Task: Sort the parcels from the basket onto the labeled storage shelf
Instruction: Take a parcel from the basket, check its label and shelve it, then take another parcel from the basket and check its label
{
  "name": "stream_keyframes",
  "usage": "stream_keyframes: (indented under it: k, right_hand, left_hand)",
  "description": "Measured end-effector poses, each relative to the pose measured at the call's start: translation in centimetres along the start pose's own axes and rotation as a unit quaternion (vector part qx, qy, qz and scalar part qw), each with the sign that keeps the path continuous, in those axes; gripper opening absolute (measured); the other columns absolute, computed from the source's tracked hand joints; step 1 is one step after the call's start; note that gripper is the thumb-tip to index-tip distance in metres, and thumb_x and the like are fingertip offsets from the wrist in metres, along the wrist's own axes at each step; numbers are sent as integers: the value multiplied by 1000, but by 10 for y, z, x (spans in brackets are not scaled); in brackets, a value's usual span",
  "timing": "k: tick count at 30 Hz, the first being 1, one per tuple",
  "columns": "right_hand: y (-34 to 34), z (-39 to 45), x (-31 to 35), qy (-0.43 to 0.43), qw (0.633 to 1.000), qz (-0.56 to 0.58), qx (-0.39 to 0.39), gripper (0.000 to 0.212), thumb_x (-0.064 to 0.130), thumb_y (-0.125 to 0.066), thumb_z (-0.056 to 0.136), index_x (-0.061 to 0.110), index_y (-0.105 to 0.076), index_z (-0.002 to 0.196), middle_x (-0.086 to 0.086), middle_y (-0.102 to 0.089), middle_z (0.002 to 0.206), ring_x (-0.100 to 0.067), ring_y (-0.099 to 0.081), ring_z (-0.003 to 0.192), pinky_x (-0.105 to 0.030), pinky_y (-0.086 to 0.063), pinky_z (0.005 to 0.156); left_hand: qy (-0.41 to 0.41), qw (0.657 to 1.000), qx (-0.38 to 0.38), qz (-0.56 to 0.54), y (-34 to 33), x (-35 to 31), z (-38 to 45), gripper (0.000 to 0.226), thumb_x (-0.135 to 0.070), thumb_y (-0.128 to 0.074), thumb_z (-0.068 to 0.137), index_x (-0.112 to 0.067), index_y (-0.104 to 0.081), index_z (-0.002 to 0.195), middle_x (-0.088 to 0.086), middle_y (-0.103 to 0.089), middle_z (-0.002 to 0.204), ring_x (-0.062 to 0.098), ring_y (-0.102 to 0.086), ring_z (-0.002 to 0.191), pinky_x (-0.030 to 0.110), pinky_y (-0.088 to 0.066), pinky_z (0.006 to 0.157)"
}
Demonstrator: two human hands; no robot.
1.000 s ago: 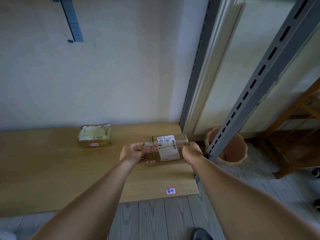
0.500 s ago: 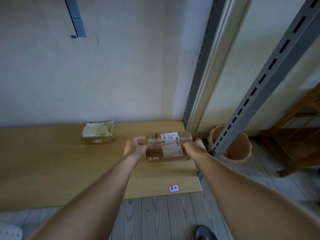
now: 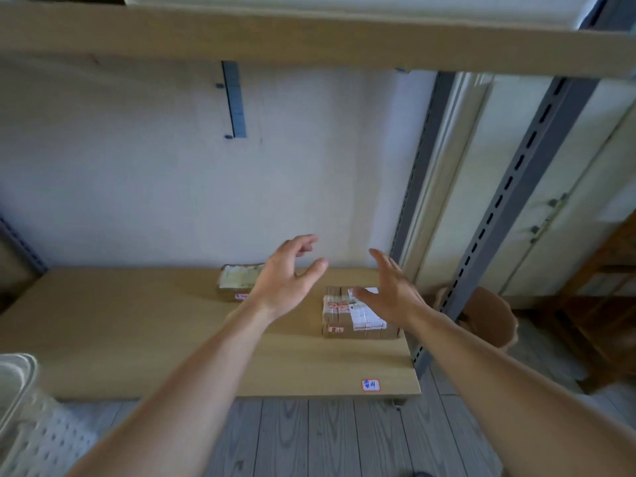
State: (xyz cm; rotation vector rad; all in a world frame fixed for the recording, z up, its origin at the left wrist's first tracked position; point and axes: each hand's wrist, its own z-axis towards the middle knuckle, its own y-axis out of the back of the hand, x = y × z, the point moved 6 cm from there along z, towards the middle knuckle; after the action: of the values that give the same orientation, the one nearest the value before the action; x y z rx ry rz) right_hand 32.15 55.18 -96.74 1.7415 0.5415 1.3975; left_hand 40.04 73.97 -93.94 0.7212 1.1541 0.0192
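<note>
Both hands spread-fingered and empty, right hand (image 3: 392, 294) directly over the taped brown cardboard parcel (image 3: 358, 316) lying long-axis left-right, left hand (image 3: 284, 278) beside it, further left

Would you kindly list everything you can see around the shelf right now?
cardboard parcel: 1, brown with white label, shelf right end
wrapped parcel: 1, pale green, shelf rear, partly hidden
shelf board: 1, light wood, lower level
shelf tag: 1, red-edged white, front right corner
upper shelf: 1, light wood, overhead
basket: 1, white, lower left
pot: 1, terracotta, floor right
left hand: open, above shelf
right hand: open, over cardboard parcel
</note>
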Motion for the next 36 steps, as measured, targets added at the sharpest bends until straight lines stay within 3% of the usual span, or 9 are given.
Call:
stream_keyframes:
  k: [4, 10, 15, 18, 21, 28, 30, 33, 36]
  right_hand:
    - [21, -32, 42, 71, 997, 4, -24, 86, 43, -67, 93, 26, -18, 161, 2, -26, 168, -22, -29, 153, -36, -26, 120]
    - [27, -67, 118, 130, 979, 141, -68, 74, 37, -68, 94, 28, -30, 156, 4, -37, 162, -15, -39, 144, -48, -35, 119]
    - [-37, -78, 191, 185, 974, 134, -6, 80, 39, -74, 88, 20, -34, 154, -1, -43, 158, -13, -41, 143, -50, -38, 117]
    - [-81, -87, 246, 217, 965, 143, 47, 94, 53, -73, 75, 19, -35, 155, 1, -44, 158, -15, -43, 143, -48, -41, 115]
    - [-123, -105, 310, 265, 949, 143, 90, 91, 41, -78, 79, 18, -34, 156, 0, -45, 158, -17, -42, 146, -44, -46, 112]
    - [-216, -162, 439, 358, 898, 125, 221, 80, 43, -70, 89, 40, -26, 156, 10, -35, 162, -17, -40, 145, -45, -38, 117]
    - [-238, -174, 465, 378, 883, 126, 249, 80, 40, -70, 90, 39, -26, 156, 9, -36, 161, -18, -40, 143, -39, -38, 115]
    - [-273, -181, 487, 401, 866, 132, 268, 81, 38, -72, 88, 33, -28, 156, 9, -41, 157, -11, -43, 138, -29, -38, 108]
    - [-314, -174, 489, 407, 856, 102, 301, 86, 39, -74, 85, 29, -28, 156, 3, -46, 154, -18, -45, 140, -39, -44, 112]
  left_hand:
    - [-52, 988, 35, 139, 49, -18, -46, 64, -47, -62, 91, -25, -44, 149, -6, -46, 150, 11, -43, 140, 37, -37, 115]
    - [-54, 981, -22, 185, 136, -28, -111, 67, -41, -65, 94, -25, -38, 153, -6, -35, 157, 11, -31, 147, 23, -25, 115]
    - [-18, 973, -112, 203, 216, -20, -177, 71, -55, -56, 91, -22, -39, 152, -5, -39, 156, 11, -35, 145, 31, -28, 119]
    - [40, 962, -168, 210, 262, 3, -224, 70, -55, -51, 93, -17, -42, 151, 0, -43, 154, 15, -39, 143, 31, -30, 117]
    - [99, 946, -231, 203, 306, 29, -273, 61, -45, -54, 98, -18, -42, 151, -1, -45, 151, 14, -41, 141, 27, -32, 113]
    - [228, 893, -354, 160, 371, 95, -368, 47, -30, -57, 100, -24, -48, 146, -2, -52, 142, 15, -49, 130, 22, -40, 95]
    - [253, 881, -367, 161, 381, 112, -381, 45, -28, -58, 100, -26, -49, 144, -2, -53, 142, 15, -51, 128, 19, -38, 91]
    - [285, 871, -357, 181, 390, 136, -389, 48, -30, -60, 99, -25, -48, 145, -4, -52, 146, 15, -50, 133, 24, -39, 100]
    - [321, 866, -334, 191, 397, 166, -394, 47, -26, -62, 98, -21, -50, 143, 0, -53, 146, 17, -51, 131, 25, -39, 101]
